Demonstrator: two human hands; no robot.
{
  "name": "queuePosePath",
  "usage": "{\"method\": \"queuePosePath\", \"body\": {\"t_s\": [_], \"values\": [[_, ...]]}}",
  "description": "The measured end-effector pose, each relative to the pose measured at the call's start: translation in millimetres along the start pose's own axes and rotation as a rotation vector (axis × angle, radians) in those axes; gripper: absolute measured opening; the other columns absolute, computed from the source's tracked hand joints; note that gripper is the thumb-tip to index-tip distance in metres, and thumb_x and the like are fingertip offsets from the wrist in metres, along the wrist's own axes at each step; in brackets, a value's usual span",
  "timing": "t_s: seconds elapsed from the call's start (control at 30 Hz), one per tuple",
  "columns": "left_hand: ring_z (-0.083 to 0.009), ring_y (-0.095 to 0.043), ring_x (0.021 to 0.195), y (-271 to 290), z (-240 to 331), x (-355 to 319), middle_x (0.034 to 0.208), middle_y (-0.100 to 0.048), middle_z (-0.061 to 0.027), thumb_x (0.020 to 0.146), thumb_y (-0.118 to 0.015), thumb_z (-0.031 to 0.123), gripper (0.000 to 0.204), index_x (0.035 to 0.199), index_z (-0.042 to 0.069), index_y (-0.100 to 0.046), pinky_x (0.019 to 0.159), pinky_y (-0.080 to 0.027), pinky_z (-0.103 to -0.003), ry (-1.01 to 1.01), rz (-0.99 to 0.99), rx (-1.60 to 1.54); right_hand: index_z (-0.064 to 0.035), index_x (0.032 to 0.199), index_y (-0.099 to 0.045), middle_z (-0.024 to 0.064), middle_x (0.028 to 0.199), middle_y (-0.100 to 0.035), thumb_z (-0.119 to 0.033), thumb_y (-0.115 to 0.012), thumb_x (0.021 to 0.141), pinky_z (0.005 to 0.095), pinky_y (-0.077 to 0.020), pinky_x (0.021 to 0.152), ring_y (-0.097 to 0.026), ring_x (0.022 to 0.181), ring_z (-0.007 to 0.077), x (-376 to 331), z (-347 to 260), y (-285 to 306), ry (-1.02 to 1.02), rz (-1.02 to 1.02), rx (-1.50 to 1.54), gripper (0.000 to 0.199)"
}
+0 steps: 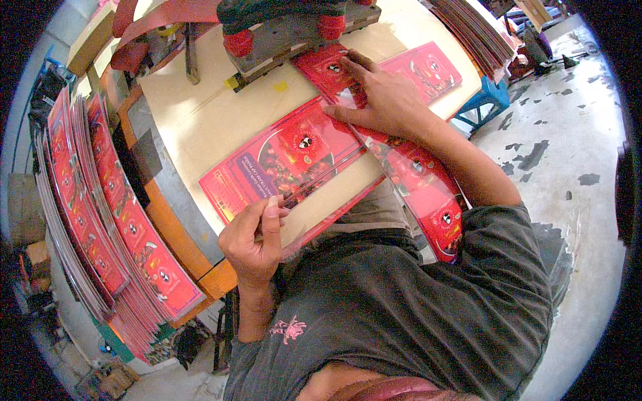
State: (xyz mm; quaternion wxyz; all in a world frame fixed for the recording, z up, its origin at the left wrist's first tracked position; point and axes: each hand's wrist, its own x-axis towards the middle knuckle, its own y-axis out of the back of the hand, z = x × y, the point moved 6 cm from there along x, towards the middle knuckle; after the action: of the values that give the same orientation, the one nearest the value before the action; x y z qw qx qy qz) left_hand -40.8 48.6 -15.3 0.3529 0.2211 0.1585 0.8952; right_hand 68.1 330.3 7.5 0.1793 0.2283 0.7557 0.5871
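A wide red printed sheet (287, 157) with food pictures lies slantwise on the pale tabletop. At its near edge my left hand (254, 237) is closed in a pinch on the sheet's border; the fingertips partly hide the grip. My right hand (384, 97) rests on a long red printed strip (418, 167), thumb and fingers spread apart across it. That strip crosses the sheet's right end and runs past the table edge toward my right upper arm. Beyond my right wrist lies another red printed piece (428, 70). The strip's part under my palm is hidden.
A dark clamp-like machine part with red ends (284, 33) stands at the table's far side. On the left are tall stacks of red printed sheets (127, 207). More stacked sheets (471, 33) sit at the far right, above a blue stool (485, 103).
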Motion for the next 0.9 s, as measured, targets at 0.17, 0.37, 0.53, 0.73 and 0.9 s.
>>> {"method": "queuePosePath", "body": {"t_s": [0.17,0.37,0.53,0.73,0.9], "values": [[-0.0161,-0.074,0.064,-0.5,0.2,-0.3,0.078,-0.078,-0.0092,0.103,-0.067,0.014,0.018,0.103,0.0,-0.078,0.059,-0.056,-0.029,-0.011,0.009,0.005,0.0033,0.153,-0.05,0.0247,0.162,-0.044,-0.074,-0.07,0.085,0.0498,-0.0537,0.105,-0.065,0.125,0.0461,0.7,0.5,0.2,0.011,0.017,-0.016,0.104],[-0.0165,-0.074,0.064,0.0,-0.7,-0.3,0.079,-0.078,-0.0095,0.103,-0.066,0.014,0.018,0.103,0.0,-0.078,0.06,-0.057,-0.03,-0.002,0.006,-0.01,0.0024,0.153,-0.05,0.0244,0.162,-0.045,-0.075,-0.07,0.085,0.0498,-0.054,0.105,-0.065,0.124,0.0454,0.3,-2.4,3.2,-0.009,-0.016,0.019,0.104],[-0.0161,-0.074,0.064,-0.2,-1.1,-0.3,0.078,-0.078,-0.0092,0.103,-0.066,0.015,0.019,0.102,0.0,-0.078,0.059,-0.057,-0.03,0.002,0.008,-0.014,0.0016,0.154,-0.05,0.0248,0.163,-0.043,-0.075,-0.069,0.086,0.0496,-0.0532,0.107,-0.064,0.126,0.0462,0.5,0.0,0.2,-0.031,0.003,-0.014,0.104],[-0.0158,-0.073,0.063,-0.2,0.6,0.2,0.076,-0.077,-0.0086,0.103,-0.066,0.015,0.019,0.103,0.001,-0.079,0.059,-0.056,-0.03,0.002,0.013,-0.011,-0.0004,0.154,-0.05,0.0243,0.162,-0.044,-0.074,-0.068,0.087,0.05,-0.0537,0.106,-0.065,0.124,0.046,1.6,4.4,-3.8,-0.009,0.018,0.002,0.101],[-0.0161,-0.073,0.064,0.4,-1.5,-1.2,0.076,-0.077,-0.0089,0.103,-0.067,0.015,0.019,0.102,0.0,-0.079,0.059,-0.056,-0.03,0.038,0.001,0.006,-0.0005,0.153,-0.051,0.0245,0.162,-0.044,-0.074,-0.068,0.087,0.0505,-0.055,0.103,-0.068,0.118,0.0454,0.9,-2.1,1.0,-0.005,-0.005,0.012,0.101]]}}
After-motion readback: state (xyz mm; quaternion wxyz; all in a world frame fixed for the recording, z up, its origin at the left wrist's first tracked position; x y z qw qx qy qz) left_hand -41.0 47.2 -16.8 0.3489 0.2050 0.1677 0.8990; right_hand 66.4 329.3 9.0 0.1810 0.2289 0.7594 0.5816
